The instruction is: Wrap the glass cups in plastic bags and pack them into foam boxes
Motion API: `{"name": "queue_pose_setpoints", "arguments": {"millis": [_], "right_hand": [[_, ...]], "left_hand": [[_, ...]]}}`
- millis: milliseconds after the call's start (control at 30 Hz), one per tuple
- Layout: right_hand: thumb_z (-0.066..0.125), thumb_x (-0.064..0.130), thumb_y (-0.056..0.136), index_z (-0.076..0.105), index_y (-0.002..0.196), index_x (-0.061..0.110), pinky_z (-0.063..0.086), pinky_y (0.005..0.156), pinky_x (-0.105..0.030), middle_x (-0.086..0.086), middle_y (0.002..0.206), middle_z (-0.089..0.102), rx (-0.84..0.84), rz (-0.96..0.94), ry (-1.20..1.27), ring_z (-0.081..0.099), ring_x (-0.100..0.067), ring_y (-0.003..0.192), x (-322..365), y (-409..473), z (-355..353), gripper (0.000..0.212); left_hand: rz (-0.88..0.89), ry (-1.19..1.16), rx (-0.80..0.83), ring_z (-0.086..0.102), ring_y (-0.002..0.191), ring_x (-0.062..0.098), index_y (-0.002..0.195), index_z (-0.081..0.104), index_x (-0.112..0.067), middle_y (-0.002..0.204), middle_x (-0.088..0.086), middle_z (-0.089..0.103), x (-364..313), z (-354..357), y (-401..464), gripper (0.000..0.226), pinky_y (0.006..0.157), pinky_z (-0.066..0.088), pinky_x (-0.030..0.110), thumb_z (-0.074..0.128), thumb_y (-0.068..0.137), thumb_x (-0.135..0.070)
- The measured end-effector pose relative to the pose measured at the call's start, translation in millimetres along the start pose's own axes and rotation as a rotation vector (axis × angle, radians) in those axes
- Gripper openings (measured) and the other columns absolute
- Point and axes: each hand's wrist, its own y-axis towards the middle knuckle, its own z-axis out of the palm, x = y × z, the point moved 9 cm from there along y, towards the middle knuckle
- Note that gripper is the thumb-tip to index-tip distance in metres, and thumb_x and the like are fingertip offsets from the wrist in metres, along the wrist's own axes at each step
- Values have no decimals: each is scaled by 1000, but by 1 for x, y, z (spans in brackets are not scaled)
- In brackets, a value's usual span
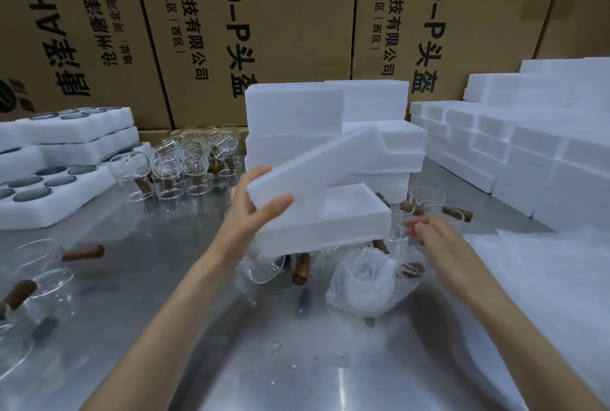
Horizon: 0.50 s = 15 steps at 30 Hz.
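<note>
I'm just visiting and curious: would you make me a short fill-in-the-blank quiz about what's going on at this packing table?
1. The foam lid is gripped and tilted up by the person's ____ hand.
2. The foam box sits above loose cups whose handles are made of ____.
3. The wrapped cup lies in a clear plastic ____.
4. The metal table stands in front of big brown ____ boxes with black print.

Missing words: left; wood; bag; cardboard
</note>
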Motion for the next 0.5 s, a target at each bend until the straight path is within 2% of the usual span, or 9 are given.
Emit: {"name": "queue_pose_setpoints", "arguments": {"millis": [33,67,167,200,267,367,433,500], "right_hand": [[37,30,96,60,90,34,39,90,-34,14,103,61,55,10,-86,54,-12,102,-5,-2,2,23],[38,31,95,60,87,32,39,87,-33,13,100,61,107,15,-168,54,-12,100,-9,-4,4,24],[41,38,93,60,86,31,41,86,-32,16,94,62,193,14,-303,56,-10,94,-20,-13,5,21],[41,42,92,60,87,30,41,85,-31,16,92,63,205,12,-317,56,-9,93,-22,-17,5,23],[39,48,92,59,89,26,41,78,-27,12,90,64,238,37,-333,57,-5,86,-27,-22,6,31],[45,39,96,61,93,16,38,61,-25,-3,79,65,266,168,-165,58,-12,64,-35,-22,10,28],[48,26,97,60,90,10,37,51,-24,-7,69,59,239,268,68,53,-14,53,-36,-23,11,21],[46,16,98,57,85,8,36,39,-20,-6,61,52,193,343,309,48,-12,43,-35,-24,11,19]], "left_hand": [[-14,-87,-9,55,118,29,130,43,-19,135,16,47,0,-1,0,97,100,45,53,81,46,-50],[-29,-160,-3,53,122,34,135,41,-14,137,18,49,1,-2,1,110,102,43,55,84,43,-55],[-62,-306,-9,53,124,33,144,36,-13,138,17,52,2,-3,1,120,101,46,51,81,46,-66],[-78,-342,-35,54,123,32,145,34,-15,138,16,53,3,-4,0,116,99,46,50,79,51,-65],[-79,-401,-101,59,116,30,143,38,-17,133,13,57,5,-9,1,87,94,49,47,67,70,-55],[-30,-510,-156,67,101,22,121,63,-26,113,3,70,6,-13,2,42,85,55,41,50,86,-45],[-4,-608,-201,69,98,19,110,69,-28,110,0,72,7,-17,2,32,76,57,34,49,91,-45],[-14,-666,-266,69,101,19,118,63,-26,114,0,71,9,-21,1,37,76,57,34,49,92,-47]]}}
